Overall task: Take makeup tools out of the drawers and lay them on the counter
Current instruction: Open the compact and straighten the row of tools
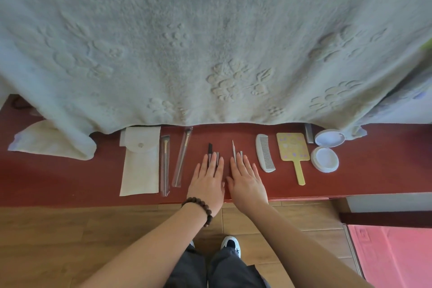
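Observation:
A row of makeup tools lies on the dark red counter. From left: a white pouch, two wrapped brushes, dark pencils, thin tweezers, a white comb, a yellow hand mirror and an opened round white compact. My left hand, with a bead bracelet on the wrist, lies flat with straight fingers on the pencils. My right hand lies flat beside it, fingers on the tweezers' lower end.
A pale embossed blanket hangs over the back of the counter, and a folded corner rests on its left end. A grey bar peeks out under the blanket. Below are wood floor and a pink mat.

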The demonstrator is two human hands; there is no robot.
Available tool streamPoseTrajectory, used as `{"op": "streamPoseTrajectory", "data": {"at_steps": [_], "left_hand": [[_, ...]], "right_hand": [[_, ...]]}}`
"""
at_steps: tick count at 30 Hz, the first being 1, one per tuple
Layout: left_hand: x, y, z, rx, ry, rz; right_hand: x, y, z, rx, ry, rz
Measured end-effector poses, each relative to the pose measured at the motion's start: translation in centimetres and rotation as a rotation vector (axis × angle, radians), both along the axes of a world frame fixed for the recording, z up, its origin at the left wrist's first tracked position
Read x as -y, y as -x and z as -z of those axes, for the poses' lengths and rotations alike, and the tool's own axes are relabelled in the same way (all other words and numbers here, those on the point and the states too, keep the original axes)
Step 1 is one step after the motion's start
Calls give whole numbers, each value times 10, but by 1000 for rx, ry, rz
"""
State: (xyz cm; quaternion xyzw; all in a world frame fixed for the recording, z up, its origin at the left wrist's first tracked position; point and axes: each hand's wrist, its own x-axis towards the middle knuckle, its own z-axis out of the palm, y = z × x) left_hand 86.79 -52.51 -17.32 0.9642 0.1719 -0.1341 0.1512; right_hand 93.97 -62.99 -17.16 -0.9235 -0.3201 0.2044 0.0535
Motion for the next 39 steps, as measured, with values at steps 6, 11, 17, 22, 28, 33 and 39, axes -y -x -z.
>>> {"op": "streamPoseTrajectory", "data": {"at_steps": [6, 11, 17, 22, 28, 33, 39], "left_hand": [[22, -25, -1, 11, 13, -62], [30, -35, -1, -20, 11, -91], [31, -35, -4, -28, -7, -101], [30, -31, -10, 16, -5, -105], [9, -10, -23, 124, -19, -222], [-22, 33, -29, 198, -112, -376], [-65, 71, -27, 2, -151, -303]], "right_hand": [[14, -19, 0, 20, 28, -14], [16, -24, 0, -2, 7, -15], [19, -24, 0, -6, -8, -17], [21, -25, -5, -4, -48, -20], [12, -18, -13, 28, -230, -36], [-28, 11, -17, -11, -314, -187], [-91, 39, -13, -50, -207, -299]]}}
